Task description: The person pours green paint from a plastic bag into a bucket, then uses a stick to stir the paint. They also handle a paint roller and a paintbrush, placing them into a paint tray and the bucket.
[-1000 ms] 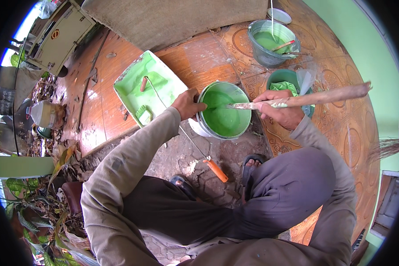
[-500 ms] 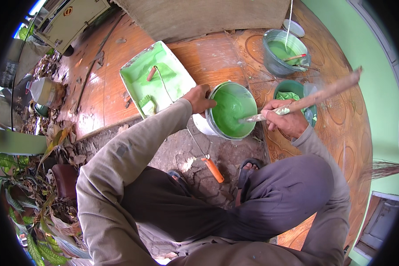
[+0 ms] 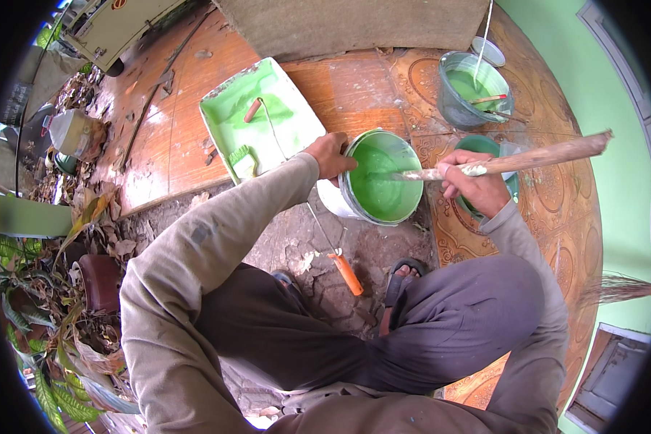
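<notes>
A white bucket (image 3: 340, 203) of green paint stands tilted in front of me. My left hand (image 3: 332, 155) grips its left rim, thumb over the edge. A wooden stick (image 3: 546, 153) is closed in my right hand (image 3: 474, 181), its lower end down in the green paint (image 3: 377, 178). To the left lies a white paint tray (image 3: 307, 132) coated in green. A paint roller (image 3: 253, 110) rests across it, its orange handle (image 3: 348, 275) reaching down to the ground near my feet. A paintbrush (image 3: 244, 162) with green bristles sits in the tray's near corner.
Behind to the right stands a grey bucket (image 3: 458, 110) holding green liquid and sticks. A smaller green bucket (image 3: 479, 143) is partly hidden behind my right hand. Potted plants (image 3: 101, 283) and dry leaves line the left side. A green wall (image 3: 561, 79) rises at right.
My right hand has shifted the stick within the paint, and its upper end has swung lower and to the right. The left hand keeps its hold on the bucket rim.
</notes>
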Available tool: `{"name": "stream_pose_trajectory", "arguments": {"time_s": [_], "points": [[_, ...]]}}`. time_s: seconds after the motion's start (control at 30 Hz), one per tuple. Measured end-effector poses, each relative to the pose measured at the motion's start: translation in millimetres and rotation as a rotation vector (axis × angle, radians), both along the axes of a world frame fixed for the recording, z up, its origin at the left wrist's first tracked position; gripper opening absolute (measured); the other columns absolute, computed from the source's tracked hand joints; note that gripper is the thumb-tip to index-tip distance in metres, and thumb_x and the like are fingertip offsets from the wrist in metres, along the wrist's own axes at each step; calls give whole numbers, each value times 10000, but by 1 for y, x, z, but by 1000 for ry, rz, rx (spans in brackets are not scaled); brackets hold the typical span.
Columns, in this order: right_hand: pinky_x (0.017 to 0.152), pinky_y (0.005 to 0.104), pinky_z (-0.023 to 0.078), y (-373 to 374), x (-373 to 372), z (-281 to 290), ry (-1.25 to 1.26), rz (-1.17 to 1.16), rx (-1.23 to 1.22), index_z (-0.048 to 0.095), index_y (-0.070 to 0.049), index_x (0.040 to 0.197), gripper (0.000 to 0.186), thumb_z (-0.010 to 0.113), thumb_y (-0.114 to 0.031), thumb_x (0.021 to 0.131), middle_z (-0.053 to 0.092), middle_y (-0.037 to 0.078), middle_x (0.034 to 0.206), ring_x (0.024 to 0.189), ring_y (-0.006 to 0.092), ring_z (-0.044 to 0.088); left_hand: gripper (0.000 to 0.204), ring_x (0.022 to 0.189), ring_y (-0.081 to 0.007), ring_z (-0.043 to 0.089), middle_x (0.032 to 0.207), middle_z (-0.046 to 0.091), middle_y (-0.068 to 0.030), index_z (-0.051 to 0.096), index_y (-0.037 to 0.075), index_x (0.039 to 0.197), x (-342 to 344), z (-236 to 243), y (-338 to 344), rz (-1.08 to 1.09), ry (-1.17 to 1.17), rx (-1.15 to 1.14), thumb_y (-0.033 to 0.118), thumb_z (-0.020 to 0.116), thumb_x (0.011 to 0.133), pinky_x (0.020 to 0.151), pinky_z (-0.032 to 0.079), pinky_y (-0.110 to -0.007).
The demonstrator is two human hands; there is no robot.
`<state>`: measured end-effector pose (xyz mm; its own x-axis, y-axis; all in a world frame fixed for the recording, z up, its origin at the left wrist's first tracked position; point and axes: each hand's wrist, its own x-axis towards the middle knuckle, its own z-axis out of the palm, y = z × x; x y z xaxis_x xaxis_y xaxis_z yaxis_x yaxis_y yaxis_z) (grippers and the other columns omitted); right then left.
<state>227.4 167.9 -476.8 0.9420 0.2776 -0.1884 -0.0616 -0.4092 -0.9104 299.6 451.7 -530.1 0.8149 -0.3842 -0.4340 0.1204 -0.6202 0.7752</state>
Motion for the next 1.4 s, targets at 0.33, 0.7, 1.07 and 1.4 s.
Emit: {"name": "stream_pose_trajectory", "arguments": {"time_s": [0.33,0.7,1.07,1.4], "points": [[514,231,481,1,-1,1,75,25,-28,655,5,872,221,602,-208,890,639,48,685,573,106,628,290,660,-239,694,839,651,-195,549,-101,984,0,-1,0,10,14,1,98,676,815,545,604,-319],[484,233,497,4,0,2,72,-46,149,646,32,878,224,603,-188,888,642,75,696,546,126,631,316,652,-234,692,823,654,-191,550,-104,1005,1,-3,3,20,16,16,117,673,816,552,597,-322],[477,231,487,4,1,4,96,-32,41,642,17,870,203,594,-179,896,644,77,696,550,125,631,328,666,-255,695,871,642,-203,541,-115,1020,4,-8,3,22,18,29,104,676,816,536,606,-330],[475,225,484,6,0,0,104,7,9,641,19,871,230,603,-207,894,645,80,703,547,122,627,330,655,-248,695,849,652,-204,541,-117,1023,4,-7,6,30,29,44,107,673,820,545,606,-326]]}}
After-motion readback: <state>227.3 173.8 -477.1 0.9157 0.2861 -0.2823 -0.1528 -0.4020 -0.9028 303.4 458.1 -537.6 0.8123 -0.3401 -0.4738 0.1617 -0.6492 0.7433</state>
